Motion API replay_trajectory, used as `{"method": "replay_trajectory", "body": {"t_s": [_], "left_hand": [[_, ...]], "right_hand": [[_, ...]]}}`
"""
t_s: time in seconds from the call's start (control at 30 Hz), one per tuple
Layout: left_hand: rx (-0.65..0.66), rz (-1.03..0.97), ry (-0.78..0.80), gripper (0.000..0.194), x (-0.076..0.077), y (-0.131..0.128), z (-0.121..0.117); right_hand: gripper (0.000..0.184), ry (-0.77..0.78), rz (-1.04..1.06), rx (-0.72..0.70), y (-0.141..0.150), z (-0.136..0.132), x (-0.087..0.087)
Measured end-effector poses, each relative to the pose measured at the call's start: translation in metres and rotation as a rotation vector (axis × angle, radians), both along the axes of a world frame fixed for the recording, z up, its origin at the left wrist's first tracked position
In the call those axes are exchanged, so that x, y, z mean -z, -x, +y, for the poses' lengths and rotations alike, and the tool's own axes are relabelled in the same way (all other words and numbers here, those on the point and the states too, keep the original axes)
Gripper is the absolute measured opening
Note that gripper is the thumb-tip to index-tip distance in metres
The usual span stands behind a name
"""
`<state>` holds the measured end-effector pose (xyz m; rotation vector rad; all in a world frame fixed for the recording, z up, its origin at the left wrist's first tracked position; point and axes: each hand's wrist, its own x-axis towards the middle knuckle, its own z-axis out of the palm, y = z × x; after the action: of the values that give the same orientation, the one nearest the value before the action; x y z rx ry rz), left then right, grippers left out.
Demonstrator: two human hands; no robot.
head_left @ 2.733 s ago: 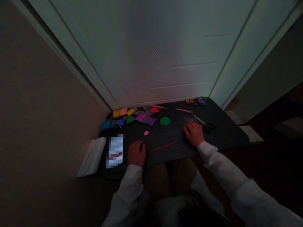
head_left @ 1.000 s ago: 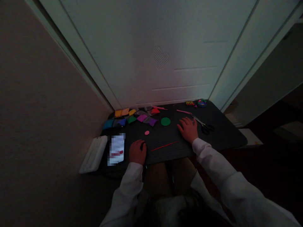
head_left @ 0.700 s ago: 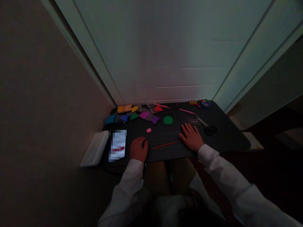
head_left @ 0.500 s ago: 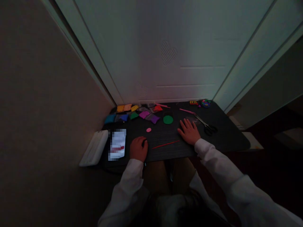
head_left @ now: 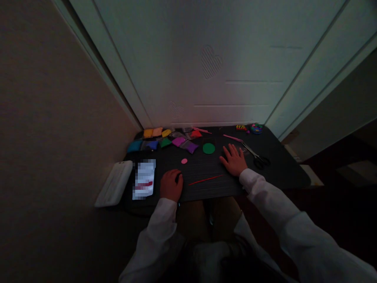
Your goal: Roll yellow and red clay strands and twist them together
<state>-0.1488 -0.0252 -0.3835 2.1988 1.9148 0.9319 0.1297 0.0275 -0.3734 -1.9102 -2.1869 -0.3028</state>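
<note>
Thin red strand point(head_left: 205, 180) lies on a dark table point(head_left: 284, 169), toward its six o'clock edge.
Right hand point(head_left: 233, 160), at the strand's two o'clock, spreads wide, palm down, seemingly pressing or rolling; its underside is hidden. Left hand point(head_left: 171, 184), nine o'clock, curls loosely, contents unclear. Such work calls for level, even pressure.

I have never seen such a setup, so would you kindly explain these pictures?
There is no machine: a person sits here bare-handed, and one camera worn on the head looks forward and down. On the dark table lie coloured packets, a pink disc, a green disc, a thin red strip, scissors and a lit screen. The right hand is spread open, with nothing visible in it. The left hand is curled near the front edge; I cannot tell whether it holds anything.
</note>
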Motion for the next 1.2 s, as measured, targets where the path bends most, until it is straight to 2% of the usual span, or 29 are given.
{"method": "replay_trajectory", "body": {"t_s": [0.1, 0.2, 0.5, 0.7, 0.8, 0.93, 1.0, 1.1, 1.2], "left_hand": [[-0.008, 0.0, -0.002, 0.025, 0.0, 0.0, 0.0], [-0.001, 0.001, -0.007, 0.026, 0.0, 0.0, 0.0], [0.003, -0.03, -0.004, 0.026, 0.0, 0.001, 0.0], [0.007, -0.031, -0.003, 0.025, -0.001, 0.001, 0.0], [0.012, -0.034, -0.003, 0.025, 0.0, 0.002, 0.0], [0.003, -0.023, -0.001, 0.026, 0.001, 0.003, 0.001], [0.012, -0.02, -0.004, 0.026, 0.001, 0.003, 0.002], [0.028, -0.011, -0.005, 0.026, 0.001, 0.003, 0.003], [0.028, -0.003, -0.009, 0.026, 0.002, 0.004, 0.003]], "right_hand": [[0.057, -0.002, 0.011, -0.004, 0.002, 0.016, -0.002], [0.057, -0.028, 0.02, 0.003, 0.002, 0.02, -0.003], [0.057, -0.004, -0.004, -0.002, -0.002, -0.009, -0.001], [0.056, -0.022, 0.052, 0.026, 0.003, 0.011, 0.0], [0.052, -0.061, 0.138, 0.047, -0.001, 0.02, -0.009], [0.047, -0.171, 0.357, 0.134, -0.037, 0.024, -0.028], [0.046, -0.189, 0.423, 0.099, -0.065, 0.021, -0.031], [0.045, -0.141, 0.449, 0.073, -0.1, 0.007, -0.022], [0.041, -0.104, 0.433, 0.069, -0.117, -0.015, -0.005]]}}
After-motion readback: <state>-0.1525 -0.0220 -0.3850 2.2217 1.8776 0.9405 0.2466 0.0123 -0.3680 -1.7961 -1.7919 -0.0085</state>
